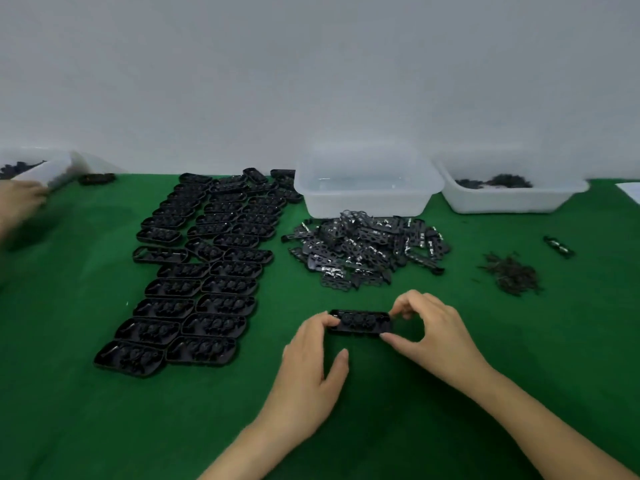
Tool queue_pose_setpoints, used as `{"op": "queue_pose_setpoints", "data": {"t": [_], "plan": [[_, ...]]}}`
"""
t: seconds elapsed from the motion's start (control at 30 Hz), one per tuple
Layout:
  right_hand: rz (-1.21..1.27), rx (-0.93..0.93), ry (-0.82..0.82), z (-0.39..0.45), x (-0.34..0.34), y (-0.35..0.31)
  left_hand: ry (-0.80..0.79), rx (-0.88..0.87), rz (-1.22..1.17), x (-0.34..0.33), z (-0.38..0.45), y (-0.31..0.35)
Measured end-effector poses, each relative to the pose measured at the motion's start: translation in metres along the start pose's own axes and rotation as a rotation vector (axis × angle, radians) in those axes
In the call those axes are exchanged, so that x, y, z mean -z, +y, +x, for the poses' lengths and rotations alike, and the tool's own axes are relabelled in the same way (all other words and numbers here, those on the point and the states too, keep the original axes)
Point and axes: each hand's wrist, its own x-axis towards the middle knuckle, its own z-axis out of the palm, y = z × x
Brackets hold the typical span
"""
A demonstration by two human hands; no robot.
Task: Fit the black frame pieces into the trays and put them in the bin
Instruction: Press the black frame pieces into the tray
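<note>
One black tray (pixel 360 321) is held flat on the green table cover (pixel 346 427), just in front of the person. Its left end is gripped by the left hand (pixel 313 362), fingers curled over the far edge and thumb lying near the close side. Its right end is pinched by the right hand (pixel 429 327), thumb at the near corner and fingertips bent over the top. Whether a frame piece is already seated in this tray cannot be told; the dark shapes blur together.

Little of the task appears done. The clear bin (pixel 369 188) behind the work seems to hold no trays at all. A heap of loose black frame pieces (pixel 367 251) lies just before that bin, untouched so far as can be judged. To the left, many more black trays (pixel 204 268) are laid out in overlapping rows, and fitting them is judged to be mostly ahead.

A second bin (pixel 512 195) at the right holds some dark parts. A small pile of thin dark scraps (pixel 512 275) lies near it. At the far left edge another person's hand (pixel 20 202) is seen, blurred, beside a tilted clear container (pixel 52 171).
</note>
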Motion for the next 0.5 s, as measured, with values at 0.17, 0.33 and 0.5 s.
{"op": "queue_pose_setpoints", "data": {"t": [0.17,0.33,0.5], "plan": [[0.075,0.001,0.032,0.011,-0.003,0.015,-0.017,-0.05,0.056,-0.01,0.015,-0.01],[0.114,0.011,0.068,0.007,-0.007,0.019,-0.008,-0.057,0.038,-0.012,0.014,-0.016],[0.196,-0.046,0.088,0.006,-0.005,0.019,0.101,-0.209,0.286,0.0,0.053,-0.01]]}}
